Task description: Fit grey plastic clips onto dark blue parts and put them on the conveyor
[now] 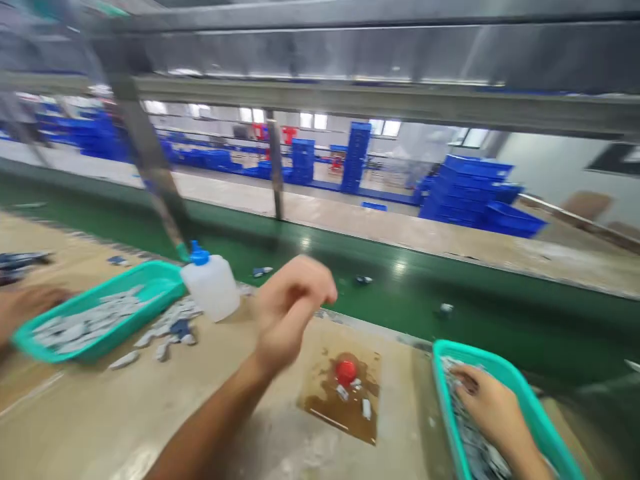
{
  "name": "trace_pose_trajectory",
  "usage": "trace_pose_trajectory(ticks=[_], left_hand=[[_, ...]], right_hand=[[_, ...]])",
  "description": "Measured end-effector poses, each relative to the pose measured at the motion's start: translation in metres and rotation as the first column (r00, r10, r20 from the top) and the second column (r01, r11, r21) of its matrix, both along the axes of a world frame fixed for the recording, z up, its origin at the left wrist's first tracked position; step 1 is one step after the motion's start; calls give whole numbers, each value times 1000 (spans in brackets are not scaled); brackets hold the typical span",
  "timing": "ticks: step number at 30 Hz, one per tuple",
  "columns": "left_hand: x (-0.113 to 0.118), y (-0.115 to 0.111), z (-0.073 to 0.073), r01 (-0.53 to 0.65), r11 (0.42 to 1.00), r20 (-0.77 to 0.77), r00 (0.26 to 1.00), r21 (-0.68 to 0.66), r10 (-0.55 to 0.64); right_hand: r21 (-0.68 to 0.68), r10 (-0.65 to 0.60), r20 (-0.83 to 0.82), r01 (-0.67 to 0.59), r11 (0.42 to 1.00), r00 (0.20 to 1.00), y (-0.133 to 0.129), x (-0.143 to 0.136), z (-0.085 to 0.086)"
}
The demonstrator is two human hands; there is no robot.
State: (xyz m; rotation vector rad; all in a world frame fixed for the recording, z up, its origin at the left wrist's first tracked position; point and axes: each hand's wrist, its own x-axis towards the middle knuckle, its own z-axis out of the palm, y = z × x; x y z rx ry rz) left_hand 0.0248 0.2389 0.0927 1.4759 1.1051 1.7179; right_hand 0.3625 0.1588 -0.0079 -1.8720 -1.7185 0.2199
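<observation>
My left hand (pixel 295 310) is raised above the bench near the belt, its fingers curled down; whatever it may hold is hidden and blurred. My right hand (pixel 487 403) reaches into the green basket (pixel 525 380) at the right, its fingertips among small grey and white pieces (pixel 470 427). Between the hands lies a wet brown square (pixel 320 393) with a red round object (pixel 346 372) and a few small whitish pieces (pixel 367 408) on it. A white bottle with a blue cap (pixel 213 287) stands left of my left hand.
Another green basket (pixel 165 267) holds whitish pieces, with more scattered beside it. Another person's hand (pixel 35 303) is at the far left. A green belt (pixel 320 273) carries small pieces behind the bench. A metal post (pixel 145 140) slants at left; blue crates (pixel 465 190) stand beyond.
</observation>
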Motion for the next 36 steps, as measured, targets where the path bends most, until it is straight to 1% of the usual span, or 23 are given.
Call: trace_pose_trajectory(ticks=[1, 2, 3, 4, 5, 6, 7, 9, 11, 12, 14, 16, 19, 22, 24, 26, 27, 29, 30, 32, 33, 34, 36], left_hand=[[23, 10, -8, 76, 996, -158, 984, -52, -83], [43, 21, -16, 133, 984, -342, 925, -118, -166], [60, 33, -25, 153, 969, -536, 811, -193, -234], [72, 45, -33, 149, 958, -646, 712, -245, -275], [81, 57, -42, 133, 953, -700, 652, -273, -291], [87, 70, -49, 108, 951, -720, 631, -288, -290], [89, 81, -56, 83, 951, -727, 625, -299, -283], [87, 99, -66, 35, 948, -740, 617, -315, -269], [80, 108, -71, 8, 944, -735, 625, -330, -262], [76, 110, -73, 1, 941, -726, 636, -338, -261], [64, 105, -74, -9, 934, -690, 676, -357, -257], [50, 93, -73, -15, 923, -623, 742, -384, -247], [25, 60, -73, 11, 899, -478, 844, -438, -243], [1, 21, -76, 126, 862, -229, 936, -490, -267], [-10, -1, -79, 189, 854, -103, 957, -485, -271], [-15, -13, -80, 210, 846, -66, 959, -490, -276], [-16, -16, -80, 213, 839, -55, 959, -500, -276], [-18, -17, -79, 213, 820, -22, 964, -531, -265], [-18, -16, -78, 209, 815, -13, 967, -540, -256], [-18, -15, -78, 220, 811, -13, 963, -542, -270], [-17, -14, -78, 243, 805, -14, 955, -541, -297], [-17, -14, -79, 274, 795, -11, 943, -542, -333], [-15, -13, -82, 348, 764, 32, 918, -543, -396]], right_hand=[[2, -42, -10, 42, 999, 999, -2, -2, 6], [5, -67, -16, 67, 998, 998, -3, -4, 11], [20, -81, -20, 81, 996, 997, -3, -8, 15], [43, -87, -22, 88, 995, 996, -3, -11, 18], [62, -82, -25, 83, 995, 996, -3, -13, 19], [83, -71, -26, 73, 994, 997, -4, -15, 20], [100, -57, -27, 59, 993, 998, -4, -16, 20], [124, -34, -31, 37, 992, 999, -6, -16, 20], [132, -27, -39, 32, 991, 999, -7, -16, 20], [132, -32, -46, 38, 991, 998, -7, -16, 20], [118, -48, -75, 57, 991, 996, -8, -17, 21], [90, -64, -134, 76, 993, 989, -8, -18, 23], [61, -103, -274, 125, 990, 956, -9, -19, 25], [56, -117, -461, 160, 986, 880, -13, -25, 32], [58, -48, -594, 102, 993, 803, -16, -36, 41], [78, 66, -669, -18, 997, 741, -17, -52, 51], [96, 132, -673, -91, 991, 728, -17, -62, 57], [124, 269, -623, -246, 961, 735, -16, -84, 63], [128, 330, -583, -317, 940, 743, -15, -95, 64], [91, 419, -486, -433, 897, 767, -12, -113, 60], [59, 439, -428, -460, 886, 790, -10, -120, 55], [33, 440, -369, -462, 886, 818, -9, -125, 50], [9, 419, -269, -433, 901, 867, -8, -133, 40]])
